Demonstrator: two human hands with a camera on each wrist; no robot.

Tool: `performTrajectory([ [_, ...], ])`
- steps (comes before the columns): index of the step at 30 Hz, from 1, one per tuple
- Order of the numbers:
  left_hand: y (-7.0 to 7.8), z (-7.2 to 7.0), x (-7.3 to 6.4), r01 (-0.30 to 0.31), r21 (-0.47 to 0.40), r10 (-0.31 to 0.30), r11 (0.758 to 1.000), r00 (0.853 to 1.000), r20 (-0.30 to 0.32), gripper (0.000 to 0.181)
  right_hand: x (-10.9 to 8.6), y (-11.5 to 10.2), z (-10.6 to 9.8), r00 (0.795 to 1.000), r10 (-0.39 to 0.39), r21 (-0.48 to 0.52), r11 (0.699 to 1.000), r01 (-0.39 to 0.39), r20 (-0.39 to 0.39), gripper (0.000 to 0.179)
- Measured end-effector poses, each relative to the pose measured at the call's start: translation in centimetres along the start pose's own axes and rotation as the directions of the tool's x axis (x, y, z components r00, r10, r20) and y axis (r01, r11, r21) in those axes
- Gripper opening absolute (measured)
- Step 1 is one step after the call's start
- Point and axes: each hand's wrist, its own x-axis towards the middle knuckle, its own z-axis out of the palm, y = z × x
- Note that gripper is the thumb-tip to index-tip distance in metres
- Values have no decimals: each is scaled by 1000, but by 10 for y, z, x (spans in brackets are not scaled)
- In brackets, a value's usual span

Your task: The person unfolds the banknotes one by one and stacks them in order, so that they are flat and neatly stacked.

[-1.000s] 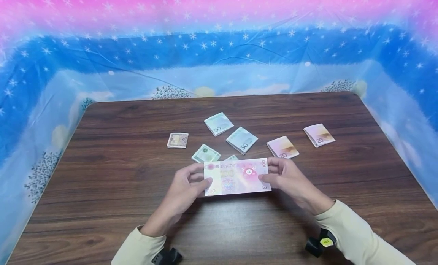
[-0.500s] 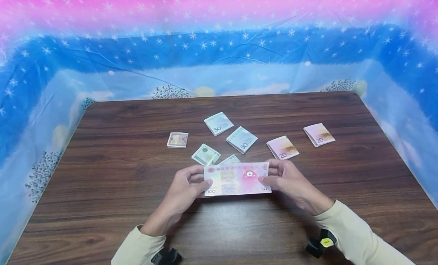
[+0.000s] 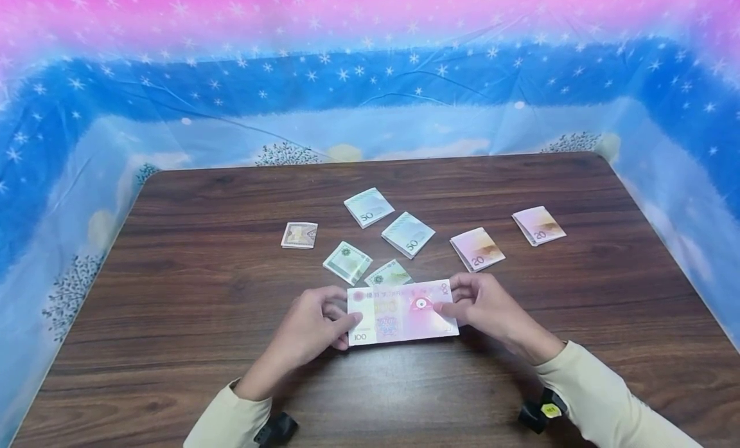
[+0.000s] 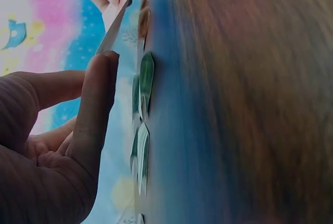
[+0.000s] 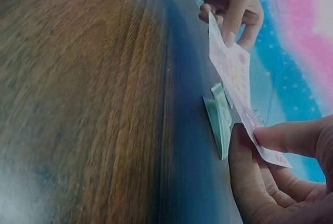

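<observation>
A flat pink banknote (image 3: 399, 316) marked 100 is held out level between both hands, above the near part of the table. My left hand (image 3: 318, 326) pinches its left end, thumb on top and fingers beneath. At the opposite end, my right hand (image 3: 488, 310) pinches it the same way. The right wrist view shows the pink banknote (image 5: 231, 76) stretched between the two hands, clear of the tabletop. Just beyond it lies a folded green banknote (image 3: 390, 274), its near edge overlapped by the pink one in the head view.
Another folded green banknote (image 3: 347, 263) lies further left, near a small brownish folded note (image 3: 299, 236). Behind are two folded 50 notes (image 3: 369, 207); to the right, two folded 20 notes (image 3: 476, 249). All rest on the dark wooden table (image 3: 173, 306), with a patterned cloth (image 3: 370, 81) behind.
Both hands have lowered the pink banknote slightly toward the table's near edge, uncovering more of the green note behind it. The folded notes on the table stay put.
</observation>
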Motion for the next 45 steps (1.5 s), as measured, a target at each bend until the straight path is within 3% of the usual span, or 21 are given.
performTrajectory([
  [8, 1, -1, -2, -3, 237, -6, 972, 999, 40, 36, 0, 5, 2, 994, -108, -170, 979, 109, 16, 20],
  [17, -1, 1, -2, -20, 395, -1, 918, 999, 53, 31, 1, 8, 6, 987, -151, -280, 947, 159, 48, 21],
  [34, -1, 7, -4, -36, 464, 13, 885, 999, 52, 24, 0, 14, 14, 978, -201, -460, 864, 207, 63, 29],
  [45, 0, 8, -4, -1, 463, -16, 887, 999, 34, 36, -2, 10, 13, 979, -200, -590, 787, 182, 34, 34],
])
